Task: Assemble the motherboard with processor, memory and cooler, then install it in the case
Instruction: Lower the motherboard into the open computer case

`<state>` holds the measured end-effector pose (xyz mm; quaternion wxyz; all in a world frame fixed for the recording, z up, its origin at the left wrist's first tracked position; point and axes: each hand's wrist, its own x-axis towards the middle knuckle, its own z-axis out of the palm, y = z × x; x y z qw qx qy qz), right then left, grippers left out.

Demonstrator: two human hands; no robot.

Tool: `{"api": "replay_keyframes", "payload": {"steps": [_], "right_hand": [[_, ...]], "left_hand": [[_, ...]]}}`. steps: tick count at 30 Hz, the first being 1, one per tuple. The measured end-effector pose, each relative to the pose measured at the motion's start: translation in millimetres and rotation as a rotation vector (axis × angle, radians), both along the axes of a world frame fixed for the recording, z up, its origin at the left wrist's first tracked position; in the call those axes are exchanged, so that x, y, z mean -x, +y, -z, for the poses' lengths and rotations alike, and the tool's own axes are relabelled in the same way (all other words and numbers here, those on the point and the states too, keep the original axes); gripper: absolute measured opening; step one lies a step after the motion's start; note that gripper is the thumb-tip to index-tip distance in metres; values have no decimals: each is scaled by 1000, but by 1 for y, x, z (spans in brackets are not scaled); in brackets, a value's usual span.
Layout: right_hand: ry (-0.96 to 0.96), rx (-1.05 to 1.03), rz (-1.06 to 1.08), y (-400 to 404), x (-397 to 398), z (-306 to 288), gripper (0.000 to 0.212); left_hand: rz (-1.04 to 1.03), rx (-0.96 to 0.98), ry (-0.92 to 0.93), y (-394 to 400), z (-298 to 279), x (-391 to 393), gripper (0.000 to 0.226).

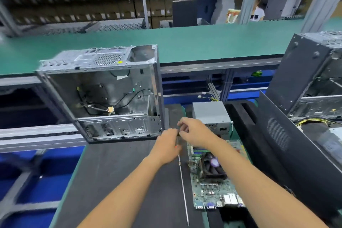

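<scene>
Two bare hands meet above the middle of the dark bench mat (114, 172). At its far left corner lies the open case (111, 96), a boxy shell of perforated grey sheet metal with loose black cables inside. The left hand (167, 147) curls round something thin and blurred; the right hand (196, 131) pinches the same small item, too smeared to name. A long slim metal rod (183, 189) lies below. Along the right edge lies the green motherboard (216, 190), flat, bearing a black finned cooler (213, 165). Behind it stands a plain grey power supply (211, 114).
</scene>
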<state>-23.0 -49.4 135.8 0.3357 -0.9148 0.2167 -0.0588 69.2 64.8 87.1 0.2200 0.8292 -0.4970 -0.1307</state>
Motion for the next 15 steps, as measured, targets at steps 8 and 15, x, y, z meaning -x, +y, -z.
{"api": "replay_keyframes", "payload": {"steps": [8, 15], "right_hand": [[-95, 189, -134, 97, -97, -20, 18], [-1, 480, -111, 135, -188, -5, 34]], "left_hand": [[-229, 64, -235, 92, -20, -106, 22], [-209, 94, -368, 151, -31, -185, 25]]}}
